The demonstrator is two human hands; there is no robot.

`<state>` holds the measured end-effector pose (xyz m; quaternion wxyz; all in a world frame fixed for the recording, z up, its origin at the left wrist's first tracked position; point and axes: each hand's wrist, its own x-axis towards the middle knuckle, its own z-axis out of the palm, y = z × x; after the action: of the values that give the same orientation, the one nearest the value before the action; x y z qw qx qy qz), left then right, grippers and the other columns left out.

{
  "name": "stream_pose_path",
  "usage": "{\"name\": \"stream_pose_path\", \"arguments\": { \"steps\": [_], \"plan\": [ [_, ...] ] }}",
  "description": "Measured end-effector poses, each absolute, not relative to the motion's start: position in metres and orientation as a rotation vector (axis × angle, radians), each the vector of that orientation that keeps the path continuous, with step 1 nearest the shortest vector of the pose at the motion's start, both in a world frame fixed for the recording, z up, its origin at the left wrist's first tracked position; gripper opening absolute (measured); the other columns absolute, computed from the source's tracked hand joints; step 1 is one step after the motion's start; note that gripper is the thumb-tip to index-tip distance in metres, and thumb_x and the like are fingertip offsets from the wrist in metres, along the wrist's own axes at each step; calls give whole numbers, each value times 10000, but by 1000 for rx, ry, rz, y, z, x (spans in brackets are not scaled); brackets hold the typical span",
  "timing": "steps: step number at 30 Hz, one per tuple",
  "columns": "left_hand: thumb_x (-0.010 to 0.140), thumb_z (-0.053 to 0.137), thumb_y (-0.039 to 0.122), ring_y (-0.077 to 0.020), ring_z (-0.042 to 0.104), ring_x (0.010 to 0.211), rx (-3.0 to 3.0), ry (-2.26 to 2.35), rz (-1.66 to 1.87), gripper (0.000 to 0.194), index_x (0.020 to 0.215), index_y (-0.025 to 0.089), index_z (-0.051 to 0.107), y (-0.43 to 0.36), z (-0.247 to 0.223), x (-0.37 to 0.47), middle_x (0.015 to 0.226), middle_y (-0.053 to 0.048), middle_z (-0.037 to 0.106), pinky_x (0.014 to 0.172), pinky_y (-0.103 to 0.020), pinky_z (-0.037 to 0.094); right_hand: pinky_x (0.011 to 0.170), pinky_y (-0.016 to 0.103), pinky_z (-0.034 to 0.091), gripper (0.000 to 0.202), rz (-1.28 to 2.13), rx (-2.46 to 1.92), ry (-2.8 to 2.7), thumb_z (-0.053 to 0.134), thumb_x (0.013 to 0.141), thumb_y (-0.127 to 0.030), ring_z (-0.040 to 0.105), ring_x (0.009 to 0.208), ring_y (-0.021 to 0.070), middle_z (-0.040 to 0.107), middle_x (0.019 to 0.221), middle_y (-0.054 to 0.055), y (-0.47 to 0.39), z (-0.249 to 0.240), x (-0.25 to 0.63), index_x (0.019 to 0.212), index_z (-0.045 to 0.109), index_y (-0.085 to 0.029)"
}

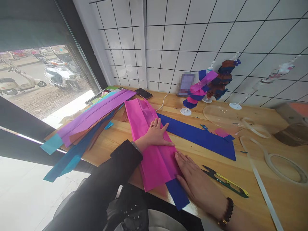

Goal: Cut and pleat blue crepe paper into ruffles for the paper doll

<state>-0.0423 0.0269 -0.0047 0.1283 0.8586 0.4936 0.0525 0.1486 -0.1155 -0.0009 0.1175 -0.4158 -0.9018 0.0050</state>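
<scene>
My left hand [157,132] lies flat, fingers spread, on a long folded sheet of magenta tissue paper [149,154] that runs from the table's near edge toward the wall. My right hand [194,181] presses flat on the wood at the paper's right edge, its fingertips touching the magenta sheet. A dark blue paper strip [204,138] runs from under the magenta sheet out to the right, and its other end [179,194] sticks out over the near edge by my right hand. Neither hand grips anything.
A pile of purple, teal and brown paper strips [89,122] lies at the left. Small yellow-handled snips [226,183] sit right of my right hand. A phone [143,93], clear tape rolls [286,165] and paper-decorated stands [209,85] line the back and right.
</scene>
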Motion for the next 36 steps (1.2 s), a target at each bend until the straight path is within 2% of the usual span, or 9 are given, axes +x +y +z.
{"name": "stream_pose_path", "arguments": {
  "steps": [3, 7, 14, 23, 27, 31, 36],
  "plan": [
    [535, 406, 788, -358, -68, 1301, 2504, 1438, 169, 1059, 1373, 219, 101, 26, -5, -42, 1447, -135, -5, 1035, -490, 67, 994, 414, 341, 610, -34, -1191, -2678, 377, 861, -378, 287, 1265, 219, 342, 1366, 124, -120, -5, 150, 1375, 182, -114],
    [569, 397, 771, -346, -27, 1309, 2529, 1460, 191, 1021, 1372, 211, 107, 27, -6, -42, 1446, -135, 33, 1038, -473, 80, 958, 413, 379, 634, -140, -1160, -2736, 395, 844, -416, 298, 1259, 231, 327, 1372, 130, -129, -5, 157, 1364, 215, -102],
    [705, 220, 724, -294, 89, 1315, 2531, 1612, 236, 889, 1364, 132, 144, 47, -11, -51, 1434, -129, 148, 1049, -424, 95, 936, 410, 384, 614, -276, -1120, -2768, 402, 836, -420, 311, 1251, 243, 301, 1389, 94, -142, -6, 166, 1356, 251, -131],
    [707, 144, 733, -291, 56, 1319, 2561, 1699, 162, 903, 1346, 100, 222, 78, -11, -65, 1423, -123, 195, 1049, -453, 54, 954, 384, 364, 598, -279, -1114, -2771, 396, 843, -379, 297, 1259, 231, 285, 1396, 76, -142, -5, 166, 1364, 229, -137],
    [701, 124, 739, -290, 48, 1320, 2573, 1704, 171, 915, 1353, 102, 203, 80, -12, -66, 1427, -119, 183, 1048, -463, 29, 957, 389, 364, 605, -227, -1126, -2746, 407, 839, -376, 306, 1254, 233, 296, 1390, 86, -142, -5, 166, 1364, 228, -131],
    [672, 155, 761, -302, 26, 1319, 2564, 1686, 136, 949, 1361, 109, 171, 81, -10, -67, 1439, -121, 126, 1042, -473, 42, 968, 396, 356, 598, -188, -1136, -2746, 407, 842, -366, 303, 1256, 234, 293, 1392, 83, -142, -6, 167, 1364, 227, -137],
    [677, 175, 751, -317, 45, 1316, 2523, 1727, 105, 959, 1348, 66, 202, 66, -4, -59, 1424, -159, 164, 1040, -483, 27, 965, 401, 362, 575, -162, -1139, -2749, 402, 846, -373, 306, 1255, 235, 300, 1390, 82, -142, -6, 167, 1358, 250, -160]
  ]
}}
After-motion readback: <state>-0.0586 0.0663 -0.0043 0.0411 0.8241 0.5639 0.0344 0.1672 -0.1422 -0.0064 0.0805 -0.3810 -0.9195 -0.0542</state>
